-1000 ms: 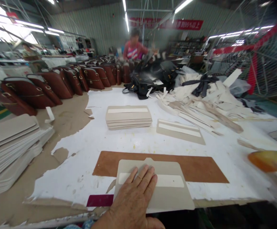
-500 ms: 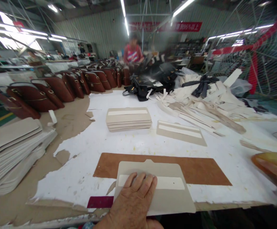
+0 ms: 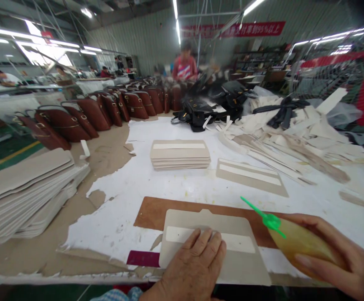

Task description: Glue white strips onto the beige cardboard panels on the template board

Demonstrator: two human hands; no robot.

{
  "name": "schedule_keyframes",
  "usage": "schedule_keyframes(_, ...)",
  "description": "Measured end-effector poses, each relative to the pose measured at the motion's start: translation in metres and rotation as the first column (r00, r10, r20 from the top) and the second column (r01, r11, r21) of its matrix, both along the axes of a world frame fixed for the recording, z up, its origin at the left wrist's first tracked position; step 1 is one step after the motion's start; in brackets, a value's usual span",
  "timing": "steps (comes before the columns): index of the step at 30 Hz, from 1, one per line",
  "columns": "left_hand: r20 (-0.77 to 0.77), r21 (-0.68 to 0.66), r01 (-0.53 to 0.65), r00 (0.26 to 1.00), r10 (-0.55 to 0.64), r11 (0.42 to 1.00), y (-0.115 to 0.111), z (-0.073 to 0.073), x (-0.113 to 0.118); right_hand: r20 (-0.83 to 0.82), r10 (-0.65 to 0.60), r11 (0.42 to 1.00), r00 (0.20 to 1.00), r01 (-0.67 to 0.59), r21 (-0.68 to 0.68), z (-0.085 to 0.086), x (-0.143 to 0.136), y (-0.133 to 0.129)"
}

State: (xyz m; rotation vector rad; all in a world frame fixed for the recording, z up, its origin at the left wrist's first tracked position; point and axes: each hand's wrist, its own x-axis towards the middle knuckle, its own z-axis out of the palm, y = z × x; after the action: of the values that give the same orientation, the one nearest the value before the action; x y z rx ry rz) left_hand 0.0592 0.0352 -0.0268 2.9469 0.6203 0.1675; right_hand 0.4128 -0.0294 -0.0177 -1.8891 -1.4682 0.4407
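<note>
My left hand (image 3: 197,259) lies flat, fingers together, on a beige panel (image 3: 241,265) with a white strip (image 3: 240,242) across it. Under that panel is a brown leather piece (image 3: 156,213), sticking out on both sides. My right hand (image 3: 335,246) is wrapped round a yellowish glue bottle (image 3: 301,242), whose green nozzle (image 3: 272,221) points up and left, above the right part of the leather. A dark magenta strip (image 3: 142,258) lies left of the panel, near the table edge.
Beyond lie a stack of beige panels (image 3: 180,155) and a single panel (image 3: 250,175). More panels (image 3: 21,192) are piled at left. Brown bags (image 3: 90,113), black bags (image 3: 200,110) and scraps (image 3: 310,125) stand farther back. A person (image 3: 184,67) is behind them.
My right hand has come in from the right edge with the bottle, nearer the panel. The view has shifted, so the table things appear farther right. My left hand still rests on the panel.
</note>
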Motion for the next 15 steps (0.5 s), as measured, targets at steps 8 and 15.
schedule_keyframes(8, 0.08, 0.031, -0.01, 0.997, 0.007, 0.999, -0.001, 0.011, -0.002, -0.185, 0.19, 0.947, 0.964, -0.23, -0.224, 0.016, -0.046, 0.041)
schedule_keyframes(15, 0.137, 0.168, -0.01, 0.99, -0.014, 0.986, -0.004, 0.002, -0.002, -0.162, 0.127, 0.986, 0.979, -0.143, -0.087, 0.033, -0.091, 0.051)
